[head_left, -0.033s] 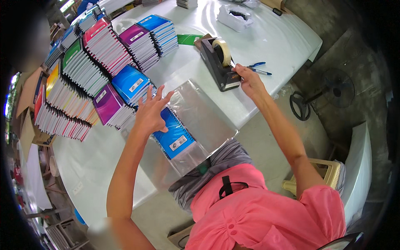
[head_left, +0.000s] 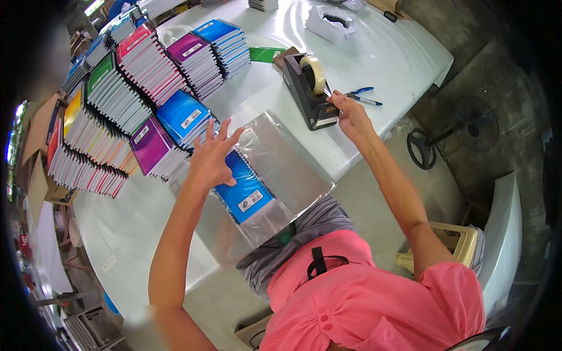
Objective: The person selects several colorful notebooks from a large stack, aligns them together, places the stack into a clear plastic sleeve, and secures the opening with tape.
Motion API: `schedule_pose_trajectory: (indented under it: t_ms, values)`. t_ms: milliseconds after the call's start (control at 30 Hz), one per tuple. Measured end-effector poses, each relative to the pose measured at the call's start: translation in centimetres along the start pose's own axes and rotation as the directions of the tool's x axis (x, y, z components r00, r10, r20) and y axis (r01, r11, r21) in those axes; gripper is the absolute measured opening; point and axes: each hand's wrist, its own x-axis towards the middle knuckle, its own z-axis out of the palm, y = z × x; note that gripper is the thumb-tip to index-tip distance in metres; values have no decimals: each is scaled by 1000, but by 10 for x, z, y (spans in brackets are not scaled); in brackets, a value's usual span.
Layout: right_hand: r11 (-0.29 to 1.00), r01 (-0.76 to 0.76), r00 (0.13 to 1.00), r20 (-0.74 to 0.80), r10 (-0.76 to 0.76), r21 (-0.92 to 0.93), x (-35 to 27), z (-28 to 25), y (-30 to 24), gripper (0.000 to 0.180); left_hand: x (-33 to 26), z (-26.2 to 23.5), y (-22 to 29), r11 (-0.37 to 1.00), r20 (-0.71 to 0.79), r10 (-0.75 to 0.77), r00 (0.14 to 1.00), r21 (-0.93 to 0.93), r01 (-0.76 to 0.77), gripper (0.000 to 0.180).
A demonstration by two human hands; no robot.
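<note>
A blue spiral notebook (head_left: 246, 190) lies inside a clear plastic sleeve (head_left: 281, 155) near the table's front edge. My left hand (head_left: 212, 157) rests on its upper end with fingers spread, the thumb against the covered notebook. Off to the right stands a black tape dispenser (head_left: 309, 96) carrying a roll of clear tape (head_left: 317, 74). At its front end my right hand (head_left: 351, 114) pinches the loose end of the tape, fingers closed. A short strip shows between roll and fingertips; the exact grip is partly hidden.
Stacked spiral notebooks in pink (head_left: 149, 64), green (head_left: 114, 96), purple (head_left: 153, 146) and other colours crowd the left. A blue pen (head_left: 367, 100) lies beyond my right hand. Farther back sits a white bag (head_left: 329, 24). A yellow stool (head_left: 451, 240) and a fan (head_left: 471, 124) stand right.
</note>
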Motion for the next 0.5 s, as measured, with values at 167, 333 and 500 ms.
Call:
schedule_pose_trajectory:
  t_ms: [167,333,500]
  values:
    - [815,179,983,57,-177,-551,-14,6,-16,15,1,0,-4,997,7,16,1000,-75,-15,124]
    - [916,-202,975,-158,155,-347,-25,20,-38,22,-1,-5,0,997,20,-19,1000,-79,21,122]
    - [966,-179,978,-142,154,-184,-60,4,-13,32,-1,-7,-3,993,13,-6,1000,-117,8,122]
